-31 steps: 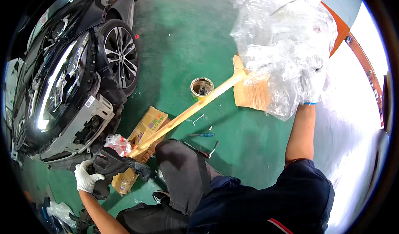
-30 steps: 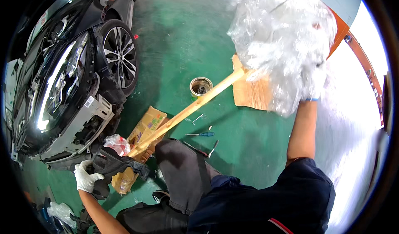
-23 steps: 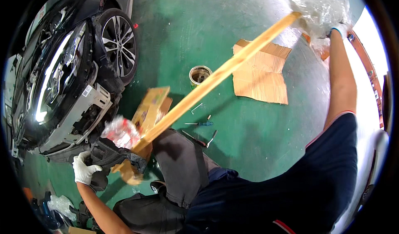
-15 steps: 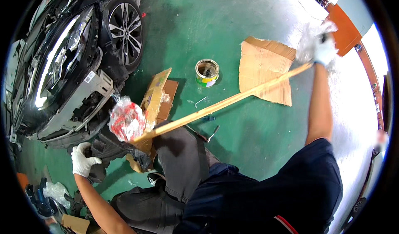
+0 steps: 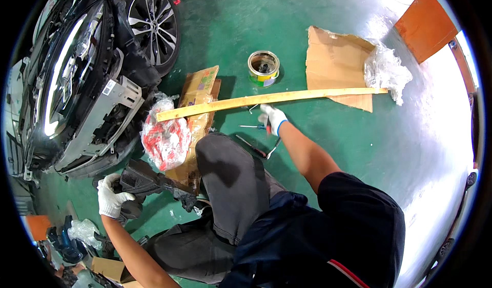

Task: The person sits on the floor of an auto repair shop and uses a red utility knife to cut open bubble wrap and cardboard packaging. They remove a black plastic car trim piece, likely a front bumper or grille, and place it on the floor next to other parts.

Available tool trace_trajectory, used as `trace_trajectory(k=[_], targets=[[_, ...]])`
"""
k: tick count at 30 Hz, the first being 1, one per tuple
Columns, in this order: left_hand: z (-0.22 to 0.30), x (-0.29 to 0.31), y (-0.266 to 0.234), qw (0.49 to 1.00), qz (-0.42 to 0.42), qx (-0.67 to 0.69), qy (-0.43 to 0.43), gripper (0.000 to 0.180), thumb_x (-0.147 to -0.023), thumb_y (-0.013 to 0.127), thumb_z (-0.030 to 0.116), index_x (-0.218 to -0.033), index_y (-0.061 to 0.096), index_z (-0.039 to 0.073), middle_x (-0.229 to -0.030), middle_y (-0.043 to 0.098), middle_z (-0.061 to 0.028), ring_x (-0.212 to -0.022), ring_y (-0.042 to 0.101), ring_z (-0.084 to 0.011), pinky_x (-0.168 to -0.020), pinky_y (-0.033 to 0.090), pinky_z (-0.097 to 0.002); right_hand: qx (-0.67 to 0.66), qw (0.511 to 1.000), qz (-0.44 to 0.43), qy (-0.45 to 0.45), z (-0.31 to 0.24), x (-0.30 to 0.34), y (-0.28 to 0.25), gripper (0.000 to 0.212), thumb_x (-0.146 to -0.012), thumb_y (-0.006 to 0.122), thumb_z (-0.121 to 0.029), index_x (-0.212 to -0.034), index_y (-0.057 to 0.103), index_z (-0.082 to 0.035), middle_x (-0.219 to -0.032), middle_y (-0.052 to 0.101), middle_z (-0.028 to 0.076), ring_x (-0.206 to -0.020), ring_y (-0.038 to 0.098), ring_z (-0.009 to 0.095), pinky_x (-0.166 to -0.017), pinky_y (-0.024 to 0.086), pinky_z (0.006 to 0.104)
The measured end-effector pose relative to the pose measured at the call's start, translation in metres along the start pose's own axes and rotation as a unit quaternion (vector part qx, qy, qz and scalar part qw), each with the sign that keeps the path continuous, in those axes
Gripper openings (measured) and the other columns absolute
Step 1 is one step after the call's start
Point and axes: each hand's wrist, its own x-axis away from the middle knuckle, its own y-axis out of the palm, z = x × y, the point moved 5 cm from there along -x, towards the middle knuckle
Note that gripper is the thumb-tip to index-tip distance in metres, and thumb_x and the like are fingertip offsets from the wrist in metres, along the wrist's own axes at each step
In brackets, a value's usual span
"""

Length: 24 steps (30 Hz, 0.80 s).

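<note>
My left hand, in a white knit glove, grips the end of a rough black car part beside the car's front. Its fingers and thumb lie on either side of that piece. My right hand, also gloved and slightly blurred, is over the floor with its fingers stretched apart, just below a long wooden strip. Beneath it are a screwdriver and something small and red, partly covered. The strip runs from crumpled red-and-clear plastic wrap on the left to clear plastic wrap on the right.
A car with its front bumper area exposed stands at the left. An open paint can sits beyond the strip. Flat cardboard lies at right, folded cardboard near my knee. Dark-handled tools lie on the floor.
My right hand has let go of the clear wrap at the far right and moved left and down to the tools. My left hand keeps its hold on the black part.
</note>
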Motion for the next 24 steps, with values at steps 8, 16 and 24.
trace_trajectory(k=[8, 16, 24], targets=[[-0.035, -0.002, 0.022, 0.998, -0.028, 0.047, 0.038, 0.113, -0.032, 0.107, 0.041, -0.126, 0.064, -0.003, -0.118, 0.058, -0.0106, -0.105, 0.064, -0.0271, -0.092, 0.056, -0.0406, -0.331, 0.937, 0.093, -0.055, -0.002, -0.063, 0.022, 0.028, -0.094, 0.083, -0.034, -0.1, 0.058, -0.023, -0.068, 0.055, 0.002, -0.049, 0.049, 0.018, -0.046, 0.041, 0.035], [-0.038, 0.033, 0.004, 0.994, -0.018, 0.099, -0.045, 0.113, -0.033, 0.109, 0.039, -0.126, 0.062, -0.004, -0.118, 0.058, -0.0071, -0.104, 0.064, -0.0226, -0.091, 0.056, -0.0369, -0.184, 0.947, 0.158, -0.21, -0.125, 0.03, -0.024, 0.031, -0.094, 0.081, -0.035, -0.094, 0.06, -0.011, -0.062, 0.053, 0.005, -0.049, 0.052, 0.019, -0.046, 0.043, 0.036], [-0.042, -0.009, 0.041, 0.997, -0.024, 0.011, 0.078, 0.108, -0.032, 0.103, 0.052, -0.121, 0.068, 0.0, -0.111, 0.066, -0.0175, -0.106, 0.064, -0.0369, -0.095, 0.055, -0.0457, 0.204, 0.823, 0.485, -0.213, -0.355, 0.129, -0.442, 0.04, -0.1, 0.067, -0.045, -0.098, 0.072, -0.006, -0.087, 0.073, 0.018, -0.078, 0.071, 0.032, -0.064, 0.057, 0.0505]])
